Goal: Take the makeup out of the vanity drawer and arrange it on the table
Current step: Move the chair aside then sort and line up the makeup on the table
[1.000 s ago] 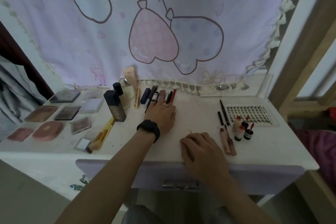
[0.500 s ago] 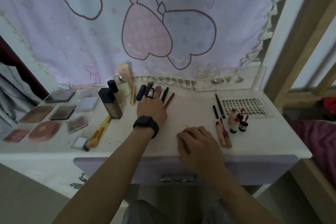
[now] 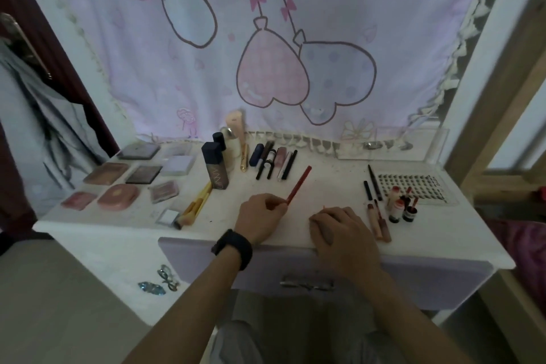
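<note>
From my feed, the left hand [image 3: 260, 217] sits near the middle of the white vanity table [image 3: 461, 233], fingers curled and pinching the near end of a red lip pencil [image 3: 299, 185], whose far end points toward one o'clock. The right hand [image 3: 339, 229] rests just beside it at three o'clock, fingers folded down on the tabletop; I cannot tell whether it holds anything. A black wristband [image 3: 233, 248] circles the left wrist.

At twelve o'clock from the left hand, a row of dark pens and tubes [image 3: 274, 161] lies side by side. At eleven o'clock stands a dark foundation bottle [image 3: 215, 168], with yellow-handled brushes [image 3: 196, 204] lying at its foot. Compacts and palettes [image 3: 118, 183] fill the nine o'clock side. At three o'clock, small red-capped bottles [image 3: 401, 208] stand near a lash tray [image 3: 413, 186]. The drawer front [image 3: 413, 278] sits shut below the table edge.
</note>
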A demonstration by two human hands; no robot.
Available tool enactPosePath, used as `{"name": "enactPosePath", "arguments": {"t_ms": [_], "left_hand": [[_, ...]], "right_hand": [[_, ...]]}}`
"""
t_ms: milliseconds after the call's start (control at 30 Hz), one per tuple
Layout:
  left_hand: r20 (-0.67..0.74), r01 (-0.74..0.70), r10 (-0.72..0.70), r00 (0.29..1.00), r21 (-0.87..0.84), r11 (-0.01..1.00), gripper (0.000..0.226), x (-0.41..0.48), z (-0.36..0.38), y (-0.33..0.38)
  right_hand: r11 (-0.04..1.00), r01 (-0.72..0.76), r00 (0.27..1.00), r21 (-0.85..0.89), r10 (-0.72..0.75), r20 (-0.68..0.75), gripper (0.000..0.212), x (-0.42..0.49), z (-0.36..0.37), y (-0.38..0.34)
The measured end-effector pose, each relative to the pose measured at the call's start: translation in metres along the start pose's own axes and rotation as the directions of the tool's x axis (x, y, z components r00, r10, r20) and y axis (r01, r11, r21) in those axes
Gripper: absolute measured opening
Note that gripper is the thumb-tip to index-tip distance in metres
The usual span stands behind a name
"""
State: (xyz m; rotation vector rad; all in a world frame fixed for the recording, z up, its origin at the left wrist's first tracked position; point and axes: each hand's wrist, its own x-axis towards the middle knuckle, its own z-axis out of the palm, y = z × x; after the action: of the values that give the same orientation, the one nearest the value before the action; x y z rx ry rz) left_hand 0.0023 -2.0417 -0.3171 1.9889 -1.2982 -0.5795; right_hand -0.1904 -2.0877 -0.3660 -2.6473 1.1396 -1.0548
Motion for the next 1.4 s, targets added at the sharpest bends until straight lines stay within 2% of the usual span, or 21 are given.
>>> {"name": "enactPosePath", "arguments": {"t_ms": [67, 133, 167, 367, 467, 567, 700, 767, 900, 1033, 1133, 1200, 1300, 1333, 1400], "left_hand": [[0.023, -0.019, 0.023, 0.999, -0.150, 0.989, 0.005, -0.014, -0.003, -0.001], [0.023, -0.059, 0.064, 0.998, -0.183, 0.981, 0.010, -0.027, -0.006, 0.000], [0.020, -0.081, 0.086, 0.996, -0.187, 0.979, 0.012, -0.032, -0.008, 0.001], [-0.006, -0.234, 0.237, 0.972, -0.183, 0.955, 0.008, -0.048, -0.014, 0.010], [-0.014, -0.223, 0.225, 0.974, -0.200, 0.954, 0.018, -0.052, -0.023, 0.014], [-0.081, -0.145, 0.123, 0.989, -0.389, 0.910, 0.024, -0.050, -0.036, 0.018], [0.004, -0.104, 0.123, 0.992, -0.517, 0.850, 0.026, -0.052, -0.042, 0.029], [-0.016, -0.145, 0.160, 0.987, -0.517, 0.843, 0.020, -0.053, -0.042, 0.030], [-0.115, -0.157, 0.111, 0.987, -0.574, 0.804, 0.015, -0.054, -0.043, 0.021], [-0.109, -0.127, 0.076, 0.991, -0.611, 0.781, 0.017, -0.060, -0.032, 0.017], [-0.012, -0.058, 0.069, 0.998, -0.680, 0.731, 0.025, -0.065, -0.022, 0.018], [0.022, -0.052, 0.092, 0.995, -0.688, 0.724, 0.026, -0.066, -0.019, 0.018], [-0.055, -0.089, 0.072, 0.996, -0.712, 0.697, 0.021, -0.065, -0.015, 0.019], [-0.067, -0.085, 0.053, 0.996, -0.720, 0.689, 0.020, -0.066, -0.011, 0.020], [-0.048, -0.039, 0.004, 0.999, -0.748, 0.662, 0.019, -0.066, -0.004, 0.024]], "right_hand": [[0.983, -0.140, 0.990, 0.117, 0.135, 0.046, 0.018, 0.005, -0.007, -0.005], [0.889, -0.324, 0.946, 0.324, 0.300, 0.121, 0.020, 0.014, -0.018, -0.011], [0.827, -0.368, 0.929, 0.426, 0.343, 0.137, 0.019, 0.019, -0.024, -0.014], [0.615, -0.406, 0.907, 0.676, 0.361, 0.216, 0.009, 0.033, -0.041, -0.042], [0.601, -0.423, 0.900, 0.678, 0.364, 0.240, 0.013, 0.031, -0.043, -0.046], [0.604, -0.470, 0.883, 0.644, 0.306, 0.357, 0.022, 0.026, -0.046, -0.046], [0.539, -0.511, 0.848, 0.670, 0.189, 0.494, 0.028, 0.020, -0.050, -0.052], [0.475, -0.542, 0.830, 0.693, 0.171, 0.531, 0.030, 0.017, -0.054, -0.053], [0.273, -0.638, 0.770, 0.720, 0.236, 0.593, 0.035, -0.001, -0.058, -0.045], [0.171, -0.696, 0.714, 0.698, 0.262, 0.649, 0.036, -0.014, -0.052, -0.048], [0.055, -0.716, 0.677, 0.695, 0.294, 0.675, 0.038, -0.015, -0.050, -0.054], [0.060, -0.733, 0.662, 0.678, 0.298, 0.688, 0.039, -0.017, -0.050, -0.058], [0.102, -0.738, 0.662, 0.668, 0.306, 0.684, 0.040, -0.022, -0.049, -0.065], [0.161, -0.720, 0.685, 0.675, 0.321, 0.654, 0.040, -0.024, -0.049, -0.068], [0.389, -0.633, 0.773, 0.670, 0.377, 0.511, 0.040, -0.030, -0.047, -0.072]]}}
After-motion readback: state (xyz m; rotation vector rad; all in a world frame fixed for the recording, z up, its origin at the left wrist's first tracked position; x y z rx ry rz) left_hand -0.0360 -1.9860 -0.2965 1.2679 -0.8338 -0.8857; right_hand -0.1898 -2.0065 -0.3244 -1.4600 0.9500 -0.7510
